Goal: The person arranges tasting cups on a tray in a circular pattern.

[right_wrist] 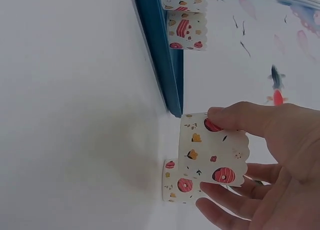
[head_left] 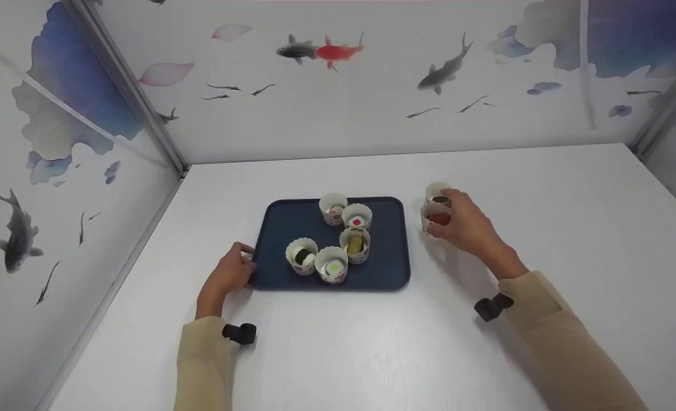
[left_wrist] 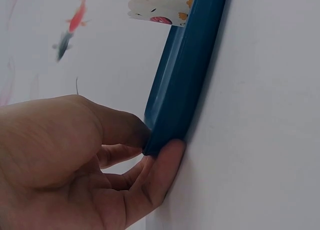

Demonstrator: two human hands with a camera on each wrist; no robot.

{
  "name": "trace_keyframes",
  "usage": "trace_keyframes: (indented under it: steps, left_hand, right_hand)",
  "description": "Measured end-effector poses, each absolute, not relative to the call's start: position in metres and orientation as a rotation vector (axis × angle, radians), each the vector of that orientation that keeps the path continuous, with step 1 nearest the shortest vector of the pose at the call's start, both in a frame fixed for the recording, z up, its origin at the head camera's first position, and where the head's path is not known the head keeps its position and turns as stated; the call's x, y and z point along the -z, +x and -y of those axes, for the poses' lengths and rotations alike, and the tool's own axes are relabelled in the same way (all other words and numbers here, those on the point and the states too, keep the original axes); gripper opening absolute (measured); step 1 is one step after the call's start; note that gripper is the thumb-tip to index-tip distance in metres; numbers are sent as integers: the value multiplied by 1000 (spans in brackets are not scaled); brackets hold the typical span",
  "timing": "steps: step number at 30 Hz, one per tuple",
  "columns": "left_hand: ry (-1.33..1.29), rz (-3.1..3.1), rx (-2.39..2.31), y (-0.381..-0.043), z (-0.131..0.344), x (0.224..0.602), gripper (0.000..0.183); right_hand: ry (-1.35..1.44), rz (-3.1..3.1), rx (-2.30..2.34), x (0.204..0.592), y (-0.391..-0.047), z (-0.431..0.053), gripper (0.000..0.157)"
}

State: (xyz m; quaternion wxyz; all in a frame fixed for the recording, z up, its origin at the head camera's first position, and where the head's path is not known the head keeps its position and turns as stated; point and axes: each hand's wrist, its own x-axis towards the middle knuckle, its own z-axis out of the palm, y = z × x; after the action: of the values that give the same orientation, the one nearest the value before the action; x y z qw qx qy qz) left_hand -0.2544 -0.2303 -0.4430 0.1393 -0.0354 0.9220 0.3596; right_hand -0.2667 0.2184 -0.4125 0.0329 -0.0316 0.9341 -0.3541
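A dark blue tray [head_left: 385, 257] lies on the white table with several patterned paper cups on it. My left hand [head_left: 230, 273] pinches the tray's left edge, thumb on top and a finger below the rim in the left wrist view. To the right of the tray, my right hand [head_left: 467, 225] grips a scalloped paper cup [right_wrist: 210, 152] between thumb and fingers; its contents look red. Just behind stands another paper cup [head_left: 436, 189] with something dark inside. On the tray, one cup [head_left: 332, 275] holds a white and green sushi-like piece, and another cup [head_left: 355, 254] a yellowish one.
Also on the tray are a cup [head_left: 302, 265] with a black-banded white piece, a cup [head_left: 357, 212] with a red-centred piece and a cup [head_left: 333, 204] at the back. White walls [head_left: 383, 114] painted with fish enclose the table [head_left: 338, 342].
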Motion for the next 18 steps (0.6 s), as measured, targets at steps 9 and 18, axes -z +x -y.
trace_keyframes:
  steps: [9,18]
  left_hand:
    - [-107,-2675,-1033,-257,231,444,37]
    - [-107,-2676,-1025,-258,232,445,38]
  right_hand:
    - [-271,-2898,1130,402,-272,-205,72]
    - [-316,-2847,1146,395,-275,-171,63]
